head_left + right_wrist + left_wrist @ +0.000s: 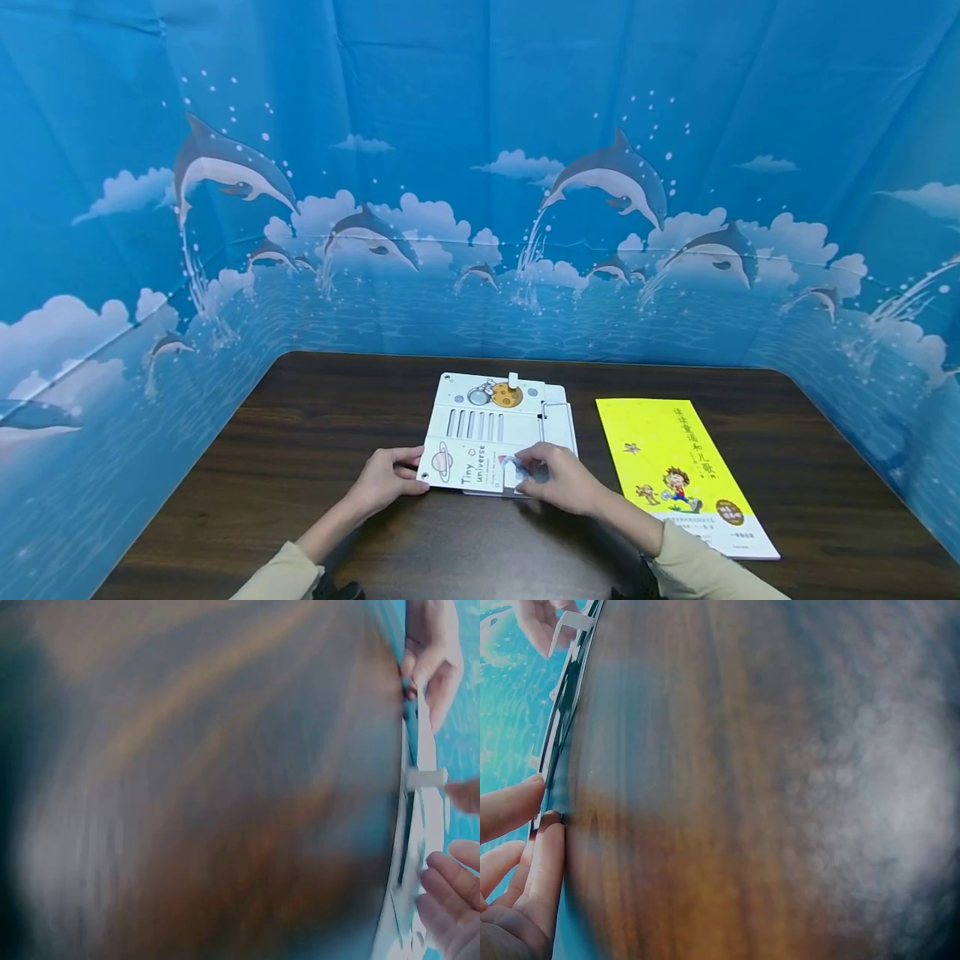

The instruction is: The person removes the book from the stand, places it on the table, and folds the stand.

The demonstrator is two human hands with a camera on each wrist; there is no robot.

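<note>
A white book stand [519, 423] lies flat on the table, printed with planets and the words "Tiny universe". My left hand [384, 483] pinches its near left corner; in the left wrist view the thumb [514, 810] and fingers meet at the stand's edge. Over the near right part of the stand is my right hand [564, 480], beside a small page clip [510, 477]. In the right wrist view the thumb [463, 796] touches the end of this clip, while the other fingers extend along the panel. Another clip [513, 380] stands at the far edge.
A yellow book [648, 442] with a cartoon child on its cover lies to the right of the stand. The dark wooden table [285, 433] is bordered at the back and sides by a blue curtain [435, 308] with dolphins.
</note>
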